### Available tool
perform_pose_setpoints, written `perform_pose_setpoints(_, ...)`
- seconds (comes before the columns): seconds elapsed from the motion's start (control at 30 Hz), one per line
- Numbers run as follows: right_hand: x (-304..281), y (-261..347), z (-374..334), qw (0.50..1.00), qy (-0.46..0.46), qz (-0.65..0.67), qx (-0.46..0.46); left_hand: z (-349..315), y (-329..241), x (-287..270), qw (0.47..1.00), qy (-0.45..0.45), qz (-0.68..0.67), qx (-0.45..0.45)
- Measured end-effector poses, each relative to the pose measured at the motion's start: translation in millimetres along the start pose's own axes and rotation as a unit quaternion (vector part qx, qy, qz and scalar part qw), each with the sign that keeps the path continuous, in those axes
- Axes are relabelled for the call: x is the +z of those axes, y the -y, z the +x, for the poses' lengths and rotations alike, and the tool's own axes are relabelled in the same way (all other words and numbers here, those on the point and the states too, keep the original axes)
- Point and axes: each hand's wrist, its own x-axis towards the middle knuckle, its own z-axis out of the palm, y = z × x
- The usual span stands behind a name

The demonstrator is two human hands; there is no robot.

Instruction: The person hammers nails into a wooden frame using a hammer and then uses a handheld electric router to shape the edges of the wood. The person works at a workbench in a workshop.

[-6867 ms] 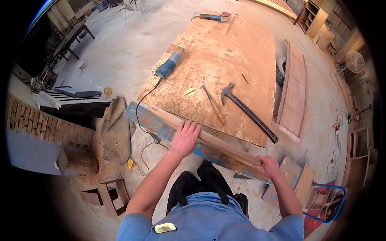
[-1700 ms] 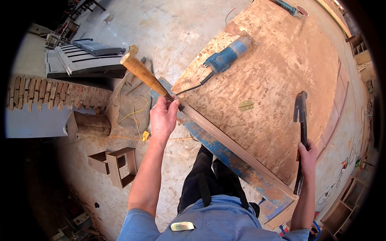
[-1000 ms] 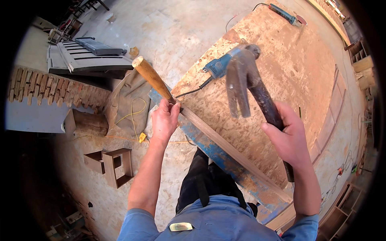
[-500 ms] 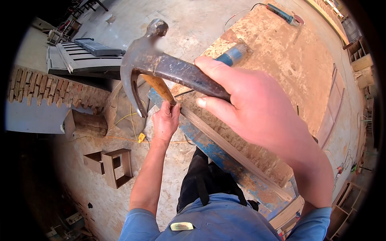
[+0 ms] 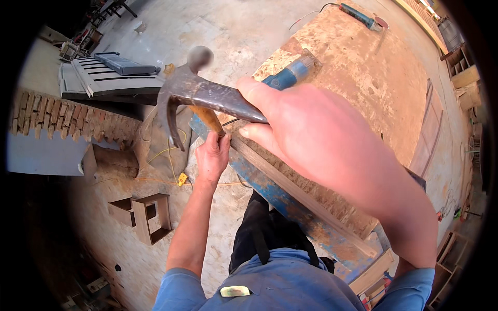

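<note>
My right hand (image 5: 321,137) is wrapped round the dark handle of a claw hammer (image 5: 215,96), close behind its head, and holds it in the air above my left hand. My left hand (image 5: 211,156) is closed on the lower part of a chisel (image 5: 208,119) with a yellow wooden handle. The hammer head partly covers the chisel's upper end, and my fingers hide its blade. The chisel stands tilted at the far end of a long wooden strip (image 5: 306,202), which lies along the bench's near edge.
A blue trim router (image 5: 290,74) and an angle grinder (image 5: 362,16) lie on the dusty workbench (image 5: 373,78), its blue edge (image 5: 272,189) worn. Left on the floor are wooden box frames (image 5: 151,217), a yellow socket (image 5: 182,179) with cords, and a log (image 5: 111,159).
My right hand and the hammer have shifted a little left, and the hammer's striking end has dropped lower. My left hand and the chisel have hardly moved.
</note>
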Motion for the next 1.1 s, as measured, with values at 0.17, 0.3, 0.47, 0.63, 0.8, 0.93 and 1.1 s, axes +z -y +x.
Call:
perform_pose_setpoints(0.17, 0.3, -6.7, -12.6, 0.999, -0.039, 0.017, -0.006, -2.1, 1.2, -3.9, 0.999, 0.016, -0.028, -0.033)
perform_pose_setpoints(0.3, 41.9, -29.2, -55.9, 0.962, -0.076, 0.233, 0.118, 2.0, 2.7, -2.7, 0.994, 0.024, -0.063, -0.082)
perform_pose_setpoints(0.47, 118.9, -65.2, -119.0, 0.905, -0.096, 0.350, 0.223, 5.3, 14.4, 6.4, 0.949, 0.014, -0.268, -0.167)
perform_pose_setpoints(0.63, 169.4, -81.0, -175.9, 0.861, -0.087, 0.399, 0.304, 15.0, 20.7, -10.5, 0.901, 0.013, -0.399, -0.172)
perform_pose_setpoints(0.8, 190.4, -83.6, -212.6, 0.826, -0.083, 0.438, 0.346, 9.6, 12.5, -27.5, 0.892, 0.033, -0.415, -0.173)
perform_pose_setpoints(0.93, 194.9, -80.4, -219.1, 0.826, -0.083, 0.440, 0.342, -10.6, 3.7, -20.9, 0.861, 0.067, -0.458, -0.211)
perform_pose_setpoints(1.1, 200.9, -79.7, -223.5, 0.823, -0.073, 0.441, 0.351, -28.2, -9.3, -5.1, 0.863, 0.087, -0.442, -0.229)
